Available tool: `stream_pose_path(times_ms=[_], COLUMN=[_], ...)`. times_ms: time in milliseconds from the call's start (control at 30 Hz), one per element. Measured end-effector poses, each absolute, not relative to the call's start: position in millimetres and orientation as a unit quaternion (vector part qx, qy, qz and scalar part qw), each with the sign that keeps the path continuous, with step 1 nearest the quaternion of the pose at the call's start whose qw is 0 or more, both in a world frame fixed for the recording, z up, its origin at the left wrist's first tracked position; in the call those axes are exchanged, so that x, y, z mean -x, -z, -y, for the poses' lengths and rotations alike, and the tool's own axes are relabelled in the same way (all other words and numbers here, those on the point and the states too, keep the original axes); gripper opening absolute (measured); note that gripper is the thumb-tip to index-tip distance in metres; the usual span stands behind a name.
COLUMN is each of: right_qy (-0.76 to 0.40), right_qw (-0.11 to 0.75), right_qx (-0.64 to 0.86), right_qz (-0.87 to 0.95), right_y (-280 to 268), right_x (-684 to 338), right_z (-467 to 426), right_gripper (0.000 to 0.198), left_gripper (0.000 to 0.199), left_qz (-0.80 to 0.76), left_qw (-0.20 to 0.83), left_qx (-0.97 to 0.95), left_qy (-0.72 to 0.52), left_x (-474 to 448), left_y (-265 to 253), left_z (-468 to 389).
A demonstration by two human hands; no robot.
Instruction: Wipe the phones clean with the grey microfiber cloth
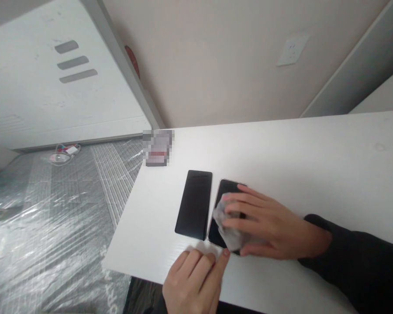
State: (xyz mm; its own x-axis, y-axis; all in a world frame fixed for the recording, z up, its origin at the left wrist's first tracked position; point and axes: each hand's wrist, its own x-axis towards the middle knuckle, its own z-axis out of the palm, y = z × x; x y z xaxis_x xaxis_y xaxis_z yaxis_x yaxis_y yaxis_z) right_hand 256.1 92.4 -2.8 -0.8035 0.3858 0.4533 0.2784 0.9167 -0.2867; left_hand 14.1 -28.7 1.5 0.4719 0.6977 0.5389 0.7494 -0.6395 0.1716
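Note:
My right hand (pixel 268 224) has its fingers bent over a crumpled pale grey cloth or tissue (pixel 237 239). It presses this on the dark screen of a smartphone (pixel 225 188), which lies flat on the white table (pixel 298 165). The hand and the cloth hide much of that phone. My left hand (pixel 194 279) rests at the near side with most fingers curled in. One digit reaches out to the phone's lower edge and touches it. A second black smartphone (pixel 194 204) lies screen up just left of the first, a narrow gap between them.
A blurred-out flat item (pixel 159 148) lies at the table's far left corner. Behind the table is a wall with a power socket (pixel 293 50). A white metal panel with slots (pixel 85 102) stands at left. Plastic sheeting (pixel 62 218) covers the floor, with a cable bundle (pixel 63 155) on it.

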Motion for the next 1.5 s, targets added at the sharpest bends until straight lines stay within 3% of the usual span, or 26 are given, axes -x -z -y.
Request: stream_pose_path(times_ms=[100, 233, 400, 533, 633, 700, 867, 1000, 1167, 1333, 1500], right_qy=[-0.053, -0.115, -0.052, -0.115, -0.075, -0.052, -0.117, -0.053, -0.112, -0.057, -0.134], right_qw=[0.278, 0.260, 0.256, 0.253, 0.248, 0.255, 0.255, 0.285, 0.276, 0.292, 0.284], right_qx=[0.260, 0.161, 0.282, 0.181, 0.240, 0.277, 0.175, 0.278, 0.163, 0.294, 0.156], right_qz=[0.923, 0.945, 0.923, 0.943, 0.936, 0.925, 0.944, 0.916, 0.941, 0.908, 0.936], right_y=[3, 3, 4, 3, 5, 7, 8, 7, 5, 9, 6], right_x=[-257, -254, -253, -251, -251, -252, -251, -250, -248, -257, -256], right_z=[-95, -91, -91, -90, -90, -90, -87, -89, -86, -94, -88], right_gripper=[0.038, 0.043, 0.043, 0.045, 0.050, 0.048, 0.043, 0.029, 0.027, 0.032, 0.036], left_gripper=[0.030, 0.029, 0.032, 0.029, 0.031, 0.033, 0.030, 0.036, 0.030, 0.037, 0.033], left_qz=[0.424, 0.423, 0.420, 0.419, 0.423, 0.422, 0.425, 0.417, 0.420, 0.413, 0.417], left_qw=[0.044, 0.039, 0.038, 0.038, 0.030, 0.019, -0.008, -0.017, -0.012, -0.007, -0.001], left_qx=[0.856, 0.857, 0.857, 0.860, 0.859, 0.864, 0.865, 0.874, 0.871, 0.879, 0.874], left_qy=[0.293, 0.292, 0.295, 0.289, 0.285, 0.273, 0.267, 0.247, 0.254, 0.241, 0.250], left_x=[-14, -15, -14, -14, -15, -15, -14, -13, -13, -13, -13], left_y=[-1, -1, 0, 0, -2, -4, -6, -5, -3, -2, -2], left_z=[30, 30, 28, 28, 28, 28, 27, 27, 28, 30, 28])
